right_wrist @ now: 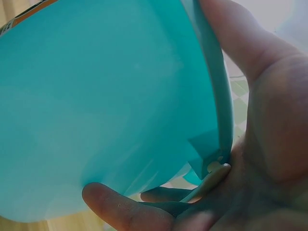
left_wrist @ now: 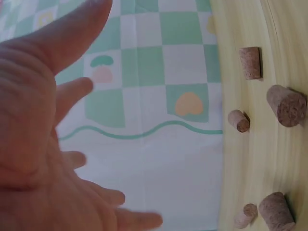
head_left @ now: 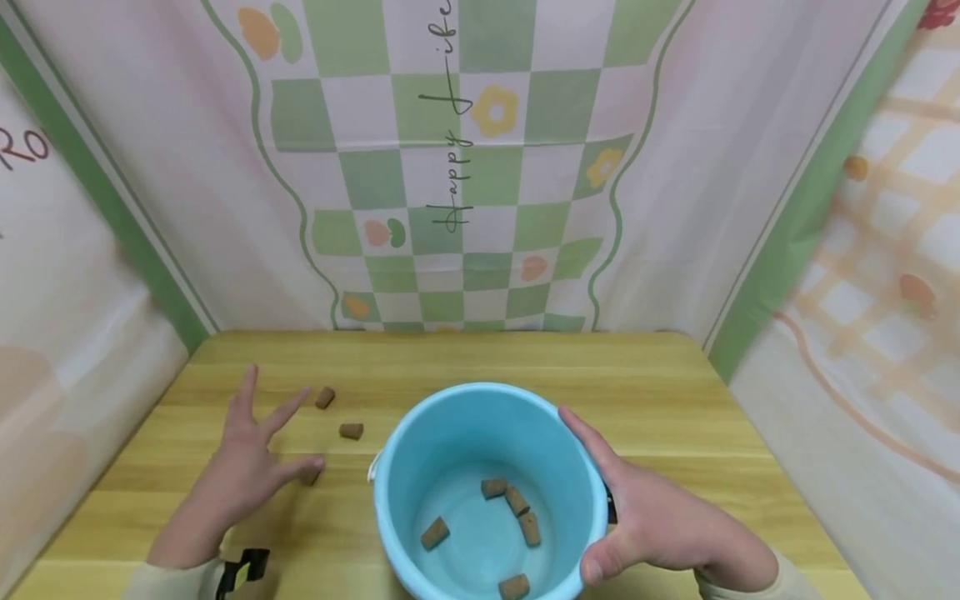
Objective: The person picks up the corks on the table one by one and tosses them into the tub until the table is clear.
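A light blue bucket point(head_left: 483, 412) stands on the table, with several brown corks point(head_left: 435, 533) on its floor. My right hand point(head_left: 652, 514) grips the bucket's right side, thumb at the rim and fingers along the outer wall point(right_wrist: 120, 96). Fingers spread wide, my left hand point(head_left: 251, 462) hovers at the left over the table and holds nothing. Beyond its fingertips lie one cork point(head_left: 326, 397) and another cork point(head_left: 351, 431); a third cork point(head_left: 311, 477) is partly hidden by the thumb. The left wrist view shows several loose corks, among them a large near cork point(left_wrist: 287, 106).
The wooden table point(head_left: 645, 383) ends at a checked cloth backdrop point(head_left: 491, 175). More hanging cloth point(head_left: 877, 317) encloses the right side, and a pale cloth point(head_left: 67, 292) the left. A white handle end point(head_left: 373, 467) sticks out at the bucket's left rim.
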`<action>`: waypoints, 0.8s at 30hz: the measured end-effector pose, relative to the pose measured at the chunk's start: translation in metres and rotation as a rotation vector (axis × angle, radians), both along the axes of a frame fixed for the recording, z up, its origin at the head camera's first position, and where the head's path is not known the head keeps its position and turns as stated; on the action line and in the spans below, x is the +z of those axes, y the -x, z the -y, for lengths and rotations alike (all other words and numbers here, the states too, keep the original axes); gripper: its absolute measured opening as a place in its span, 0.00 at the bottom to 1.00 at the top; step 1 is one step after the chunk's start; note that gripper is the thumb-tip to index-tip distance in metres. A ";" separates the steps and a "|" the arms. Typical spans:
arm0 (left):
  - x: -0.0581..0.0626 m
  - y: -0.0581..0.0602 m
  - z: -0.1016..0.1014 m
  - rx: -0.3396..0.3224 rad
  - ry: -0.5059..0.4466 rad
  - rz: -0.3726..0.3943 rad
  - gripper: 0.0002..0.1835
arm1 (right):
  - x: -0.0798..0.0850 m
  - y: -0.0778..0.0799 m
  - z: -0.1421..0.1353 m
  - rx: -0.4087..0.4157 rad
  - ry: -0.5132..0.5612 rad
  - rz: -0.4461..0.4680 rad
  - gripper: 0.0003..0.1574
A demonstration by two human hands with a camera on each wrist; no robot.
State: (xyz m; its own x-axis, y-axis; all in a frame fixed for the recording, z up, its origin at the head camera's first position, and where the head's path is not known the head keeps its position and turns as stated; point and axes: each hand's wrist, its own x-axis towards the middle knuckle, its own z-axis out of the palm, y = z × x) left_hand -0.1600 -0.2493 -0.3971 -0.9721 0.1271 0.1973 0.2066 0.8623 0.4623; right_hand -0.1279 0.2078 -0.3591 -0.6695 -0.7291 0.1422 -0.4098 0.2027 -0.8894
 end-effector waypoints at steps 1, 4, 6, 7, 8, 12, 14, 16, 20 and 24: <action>0.000 0.001 0.002 0.008 -0.014 -0.006 0.53 | 0.000 0.000 0.000 -0.006 -0.005 0.000 0.82; 0.001 0.004 0.012 0.043 -0.026 -0.044 0.50 | 0.001 -0.001 0.000 -0.011 -0.008 0.006 0.83; 0.001 0.006 0.020 0.070 -0.028 -0.069 0.48 | 0.001 -0.001 0.000 -0.006 -0.003 0.015 0.82; 0.001 0.007 0.025 0.086 -0.036 -0.079 0.47 | 0.001 -0.001 0.000 -0.003 0.000 0.019 0.82; 0.001 0.009 0.030 0.094 -0.056 -0.072 0.45 | 0.001 -0.001 0.000 -0.001 0.003 0.021 0.82; 0.000 0.012 0.050 0.089 -0.255 0.069 0.43 | 0.001 -0.001 0.001 0.006 0.016 0.034 0.82; -0.004 0.014 0.061 0.086 -0.378 0.146 0.42 | 0.001 -0.001 0.001 0.010 0.022 0.042 0.81; -0.009 0.017 0.070 0.084 -0.480 0.198 0.41 | 0.001 -0.001 0.002 0.013 0.026 0.052 0.81; -0.017 0.021 0.085 0.098 -0.569 0.260 0.42 | 0.000 -0.001 0.002 0.018 0.035 0.076 0.80; -0.023 0.027 0.092 0.243 -0.589 0.296 0.41 | 0.000 -0.001 0.001 0.019 0.040 0.086 0.80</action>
State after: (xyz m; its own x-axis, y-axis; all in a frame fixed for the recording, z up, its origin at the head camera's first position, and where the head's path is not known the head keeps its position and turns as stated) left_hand -0.1865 -0.3415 -0.4204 -0.9830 -0.1471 -0.1103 -0.1664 0.4566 0.8740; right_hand -0.1272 0.2066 -0.3587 -0.6669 -0.7364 0.1138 -0.3349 0.1597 -0.9286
